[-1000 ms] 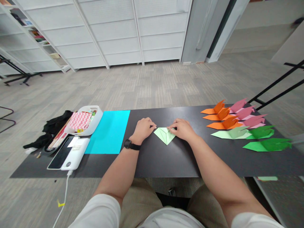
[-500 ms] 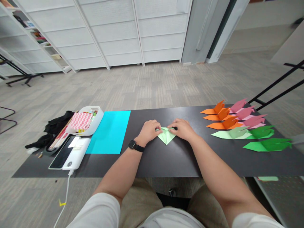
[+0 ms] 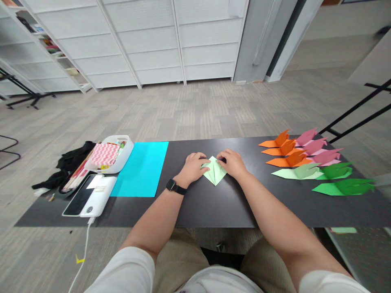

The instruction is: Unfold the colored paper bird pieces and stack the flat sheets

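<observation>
A light green origami paper (image 3: 214, 172), folded into a diamond with creases down its middle, lies on the dark table in front of me. My left hand (image 3: 194, 166) has its thumb and fingers closed on the paper's left corner; a black watch (image 3: 172, 185) is on that wrist. At the upper right edge, my right hand (image 3: 231, 162) pinches the same paper between thumb and bent fingers. The top point of the diamond shows between both hands.
Folded paper cranes stand on the right: orange (image 3: 285, 150), pink (image 3: 325, 156), light green (image 3: 301, 171) and green (image 3: 343, 186). Blue paper (image 3: 142, 169) lies left, beside a white bin (image 3: 124, 160), a phone (image 3: 77, 201) and a white power bank (image 3: 99, 199) with a cable.
The paper's upper part has opened upward, turning the downward triangle into a diamond. My right hand has shifted slightly up and left; the left hand stays at the left corner.
</observation>
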Action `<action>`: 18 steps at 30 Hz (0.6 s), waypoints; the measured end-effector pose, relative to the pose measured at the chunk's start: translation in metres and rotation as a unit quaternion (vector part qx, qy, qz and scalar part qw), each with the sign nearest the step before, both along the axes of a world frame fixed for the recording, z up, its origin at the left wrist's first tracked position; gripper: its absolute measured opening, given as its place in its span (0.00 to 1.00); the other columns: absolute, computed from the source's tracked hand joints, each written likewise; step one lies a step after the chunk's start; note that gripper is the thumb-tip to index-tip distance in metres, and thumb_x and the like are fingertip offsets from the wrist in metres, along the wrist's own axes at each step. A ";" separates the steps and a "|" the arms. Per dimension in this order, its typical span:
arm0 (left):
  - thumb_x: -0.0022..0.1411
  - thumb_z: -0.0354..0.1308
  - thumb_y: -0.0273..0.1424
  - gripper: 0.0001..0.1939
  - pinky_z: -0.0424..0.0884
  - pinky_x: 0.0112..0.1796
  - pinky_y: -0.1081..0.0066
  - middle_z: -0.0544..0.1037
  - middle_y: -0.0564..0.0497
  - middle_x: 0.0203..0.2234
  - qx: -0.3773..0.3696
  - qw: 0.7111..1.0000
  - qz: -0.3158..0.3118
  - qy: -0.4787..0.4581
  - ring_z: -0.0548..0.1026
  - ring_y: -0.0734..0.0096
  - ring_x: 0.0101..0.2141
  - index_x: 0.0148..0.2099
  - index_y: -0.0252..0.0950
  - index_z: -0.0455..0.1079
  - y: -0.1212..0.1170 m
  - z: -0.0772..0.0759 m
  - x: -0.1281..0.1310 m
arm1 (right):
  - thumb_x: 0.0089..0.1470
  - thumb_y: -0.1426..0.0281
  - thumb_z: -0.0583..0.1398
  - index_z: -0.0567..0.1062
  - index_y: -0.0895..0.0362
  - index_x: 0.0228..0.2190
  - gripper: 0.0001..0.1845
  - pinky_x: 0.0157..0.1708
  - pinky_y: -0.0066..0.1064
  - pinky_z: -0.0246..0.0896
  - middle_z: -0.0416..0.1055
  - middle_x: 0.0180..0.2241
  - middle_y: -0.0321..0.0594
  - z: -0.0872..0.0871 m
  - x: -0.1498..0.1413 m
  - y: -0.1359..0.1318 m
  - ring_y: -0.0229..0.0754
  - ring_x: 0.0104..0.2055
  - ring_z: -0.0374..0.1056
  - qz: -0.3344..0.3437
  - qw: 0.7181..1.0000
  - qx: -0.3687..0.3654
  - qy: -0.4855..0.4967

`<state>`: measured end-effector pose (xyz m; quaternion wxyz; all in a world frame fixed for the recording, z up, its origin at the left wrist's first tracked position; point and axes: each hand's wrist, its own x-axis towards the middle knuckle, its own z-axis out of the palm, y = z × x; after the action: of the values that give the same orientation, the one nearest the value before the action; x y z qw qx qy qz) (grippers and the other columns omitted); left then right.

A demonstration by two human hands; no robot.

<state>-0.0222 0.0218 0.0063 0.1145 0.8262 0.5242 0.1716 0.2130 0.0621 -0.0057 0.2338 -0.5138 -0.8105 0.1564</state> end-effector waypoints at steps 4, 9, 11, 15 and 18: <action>0.69 0.64 0.40 0.16 0.59 0.65 0.53 0.73 0.49 0.61 0.002 1.000 0.003 0.006 0.67 0.55 0.61 0.58 0.50 0.80 0.001 -0.005 -0.001 | 0.67 0.62 0.61 0.84 0.48 0.46 0.12 0.59 0.43 0.59 0.73 0.51 0.43 -0.004 0.000 0.000 0.48 0.56 0.68 0.037 0.999 0.010 0.003; 0.70 0.63 0.40 0.17 0.57 0.67 0.52 0.73 0.48 0.61 0.005 1.000 0.004 0.003 0.67 0.56 0.62 0.59 0.50 0.79 0.002 -0.008 -0.002 | 0.71 0.59 0.55 0.86 0.50 0.42 0.19 0.64 0.44 0.57 0.71 0.57 0.45 -0.003 0.002 0.000 0.50 0.61 0.65 0.056 0.998 0.001 0.005; 0.70 0.63 0.40 0.17 0.55 0.68 0.51 0.74 0.48 0.61 0.005 1.000 0.005 0.002 0.67 0.56 0.62 0.59 0.50 0.79 0.003 -0.009 -0.002 | 0.72 0.60 0.54 0.86 0.51 0.38 0.21 0.64 0.43 0.58 0.72 0.55 0.45 0.001 0.004 0.001 0.49 0.60 0.66 0.045 0.999 0.001 0.009; 0.71 0.62 0.39 0.16 0.52 0.69 0.47 0.73 0.48 0.62 -0.001 1.000 0.008 0.000 0.67 0.55 0.63 0.59 0.49 0.79 0.003 -0.010 -0.002 | 0.70 0.57 0.57 0.84 0.51 0.28 0.23 0.62 0.45 0.59 0.73 0.52 0.44 0.009 0.011 0.000 0.50 0.57 0.68 -0.004 1.000 -0.004 -0.003; 0.71 0.62 0.39 0.16 0.51 0.70 0.46 0.73 0.48 0.62 -0.005 1.000 0.009 0.001 0.66 0.55 0.64 0.59 0.50 0.79 0.002 -0.009 -0.002 | 0.60 0.59 0.68 0.84 0.51 0.31 0.10 0.60 0.47 0.60 0.73 0.51 0.44 0.012 0.017 -0.004 0.53 0.55 0.69 0.001 0.999 -0.011 -0.038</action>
<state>-0.0238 0.0239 -0.0030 0.1167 0.8213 0.5323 0.1689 0.2303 0.0582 0.0065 0.1966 -0.5210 -0.8177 0.1458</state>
